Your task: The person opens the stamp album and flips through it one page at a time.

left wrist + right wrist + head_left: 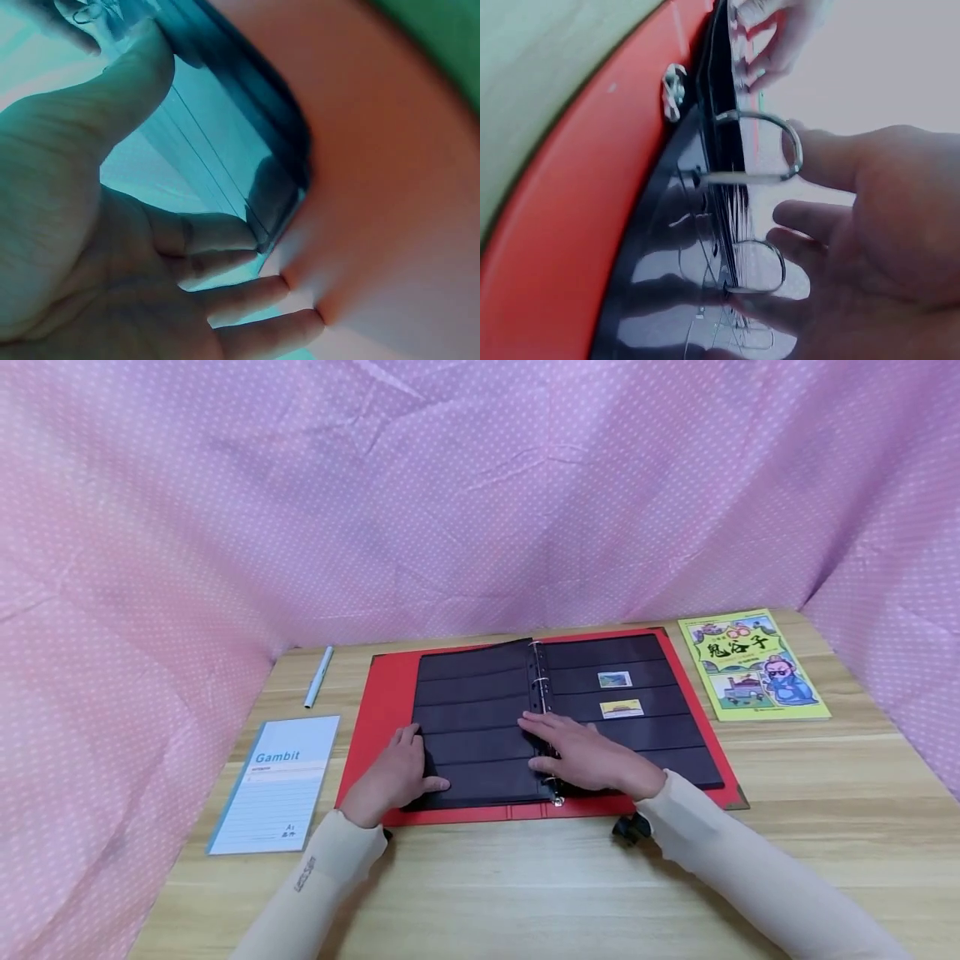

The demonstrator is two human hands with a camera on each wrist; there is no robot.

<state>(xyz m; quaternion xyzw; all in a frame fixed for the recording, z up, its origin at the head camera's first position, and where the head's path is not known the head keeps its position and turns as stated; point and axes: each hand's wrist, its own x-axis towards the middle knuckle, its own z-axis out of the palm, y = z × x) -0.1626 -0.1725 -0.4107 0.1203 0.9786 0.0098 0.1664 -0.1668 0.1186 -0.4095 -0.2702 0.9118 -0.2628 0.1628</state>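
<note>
A red ring binder [390, 693] lies spread on the table with black pocket pages. My left hand [397, 772] rests at the outer edge of the left black page [472, 727]; its thumb lies over the page. In the left wrist view, outstretched fingers [255, 330] touch the red cover by the page corner. My right hand [581, 752] is spread across the metal rings [784, 150], fingertips on the inner side of the left page. Two stamps, a bluish one [616, 679] and a yellow one [622, 708], sit in the right black page [675, 735].
A pale blue notebook [273, 785] lies left of the binder, with a light-blue pen [319, 677] behind it. At the back right is a yellow comic-style book [753, 664]. A pink dotted cloth [480, 502] hangs behind the wooden table [510, 885].
</note>
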